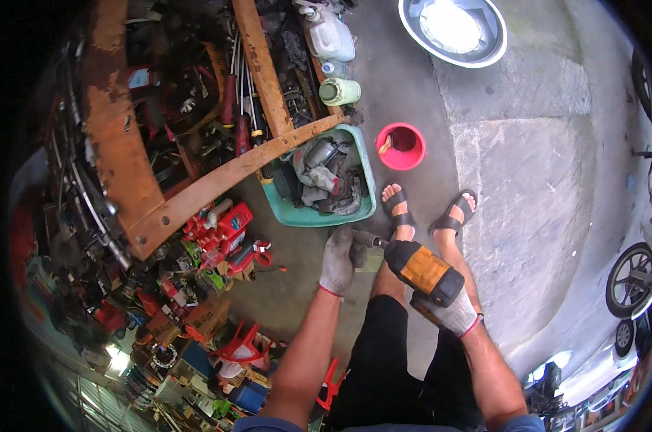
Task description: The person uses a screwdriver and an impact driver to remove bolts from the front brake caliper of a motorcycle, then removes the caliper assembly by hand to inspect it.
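Gloved hands: right (447,311) clamped on power tool (421,271), grip hidden; left (338,261) wrapped around its nose.

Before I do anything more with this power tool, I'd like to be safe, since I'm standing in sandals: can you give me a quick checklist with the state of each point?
1. Right hand grips the black-and-orange power tool by its handle: ok.
2. Left hand holds the tool's front end: ok, though whether a bit or socket is seated cannot be told.
3. Both hands gloved: ok.
4. Feet protected: not ok, the sandals leave the toes bare right below the tool.
5. Floor around the feet: the teal tub of parts and the red bucket stand close ahead; cannot tell if they would obstruct.
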`<act>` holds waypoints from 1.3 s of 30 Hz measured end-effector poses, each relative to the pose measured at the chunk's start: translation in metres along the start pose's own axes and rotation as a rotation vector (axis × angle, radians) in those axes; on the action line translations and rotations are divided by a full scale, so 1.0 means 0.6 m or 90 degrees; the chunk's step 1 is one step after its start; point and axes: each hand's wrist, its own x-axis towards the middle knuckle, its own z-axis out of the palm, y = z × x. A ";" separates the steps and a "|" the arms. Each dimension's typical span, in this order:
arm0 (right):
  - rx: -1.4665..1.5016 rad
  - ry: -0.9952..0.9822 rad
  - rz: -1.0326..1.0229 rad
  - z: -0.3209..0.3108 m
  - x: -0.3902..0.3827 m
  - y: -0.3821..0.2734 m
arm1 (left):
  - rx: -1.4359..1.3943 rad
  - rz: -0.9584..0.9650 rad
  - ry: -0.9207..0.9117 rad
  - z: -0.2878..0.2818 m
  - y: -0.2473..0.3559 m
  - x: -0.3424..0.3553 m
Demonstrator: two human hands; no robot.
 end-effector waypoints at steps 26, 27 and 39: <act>-0.063 -0.074 -0.047 0.031 0.024 0.039 | -0.365 -0.107 0.250 0.107 -0.018 -0.007; -0.032 -0.083 -0.011 0.045 0.037 0.062 | -0.453 -0.108 0.174 0.096 -0.036 0.002; -0.183 0.070 -0.236 0.070 0.147 0.167 | -0.433 -0.166 0.112 0.039 -0.090 0.125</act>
